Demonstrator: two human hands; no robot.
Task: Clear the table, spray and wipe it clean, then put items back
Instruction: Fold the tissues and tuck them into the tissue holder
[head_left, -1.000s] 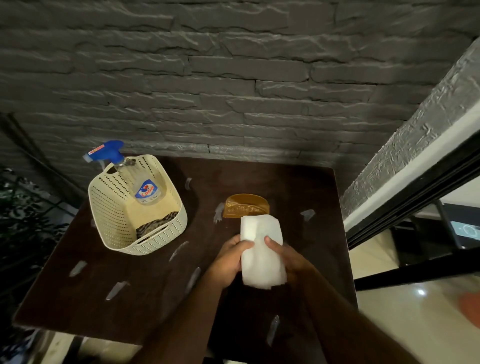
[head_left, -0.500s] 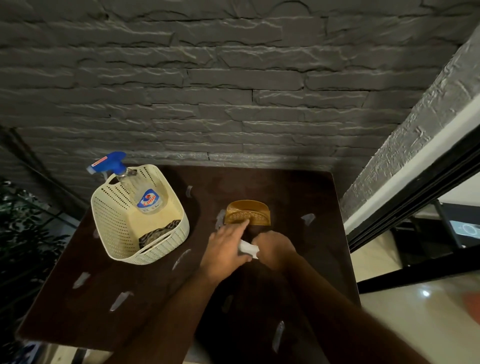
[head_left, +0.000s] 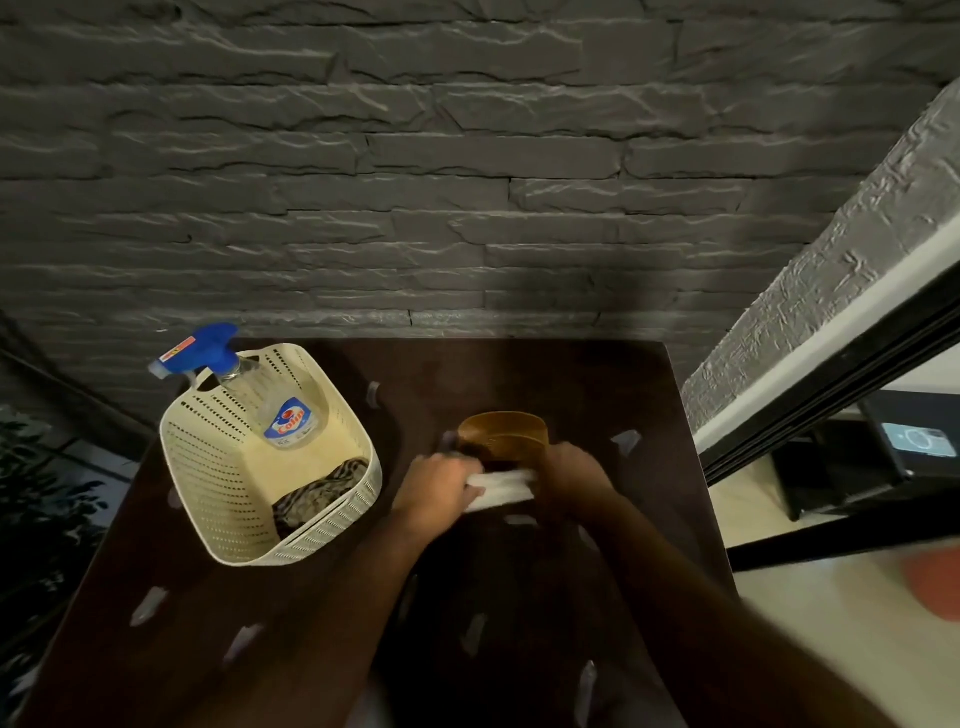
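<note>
Dark stacked-stone walling runs behind a dark brown table (head_left: 571, 374) whose top is dotted with pale streaks. Near the middle of it both hands meet over a folded white paper tissue (head_left: 501, 488): the left hand (head_left: 436, 488) has its fingers curled round the tissue's left end, and the right hand (head_left: 574, 475) grips the right end, so that the tissue stretches between them just above the tabletop. Motion blur hides how the single fingers lie. Just behind the hands, touching or nearly touching the tissue, stands a small amber-brown holder (head_left: 504, 434) with a curved front and a mesh-like face. At the table's left rear sits a cream perforated basket (head_left: 208, 467). A clear spray bottle (head_left: 280, 405) with a blue trigger head leans in its far corner, the nozzle poking over the rim, and a dark patterned cloth (head_left: 317, 493) lies bunched against the basket's near wall. To the right a black frame edges a lit pale floor.
</note>
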